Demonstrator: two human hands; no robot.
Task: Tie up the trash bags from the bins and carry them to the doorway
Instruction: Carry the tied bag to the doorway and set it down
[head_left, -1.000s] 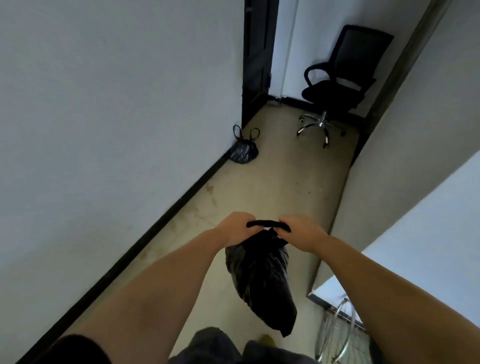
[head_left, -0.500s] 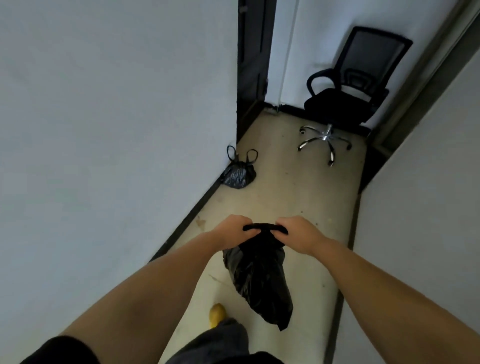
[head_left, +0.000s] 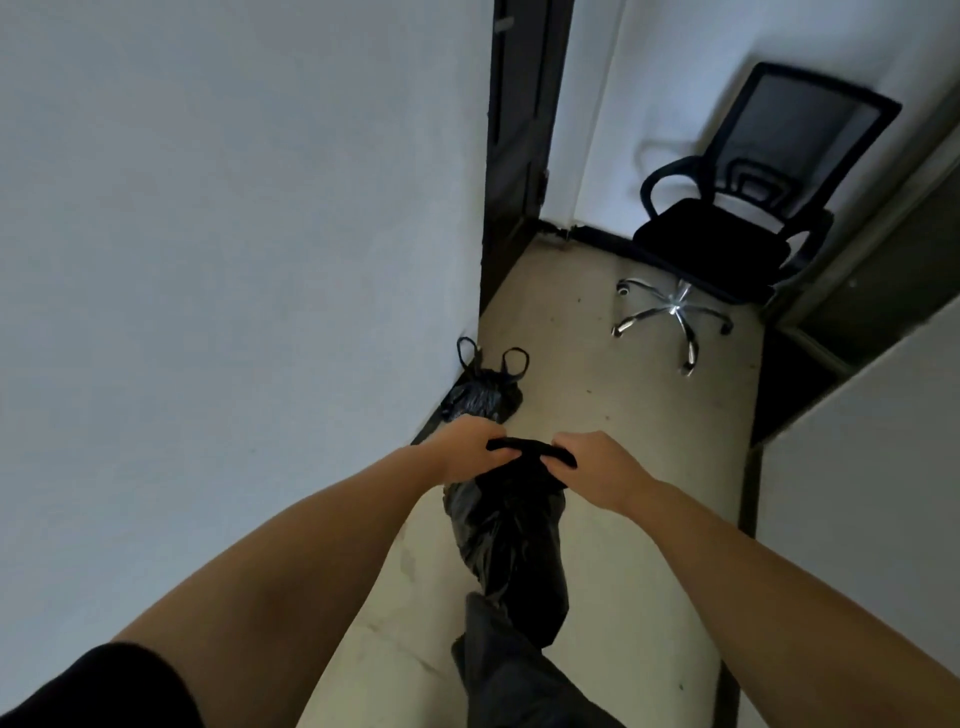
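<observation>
No text, label, brand, number or sign can be read anywhere here. The walls, the door and the bags look unmarked, though the picture is dim and soft, so small print may be lost.

Both arms stretched forward, hands close together.
Left hand and right hand were fists, fingers curled down, knuckles up, forearms bare.

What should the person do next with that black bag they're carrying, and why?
Probably keep walking and set the carried bag down beside the tied bag by the wall near the dark doorway. Both hands, left hand and right hand, grip its top.
</observation>
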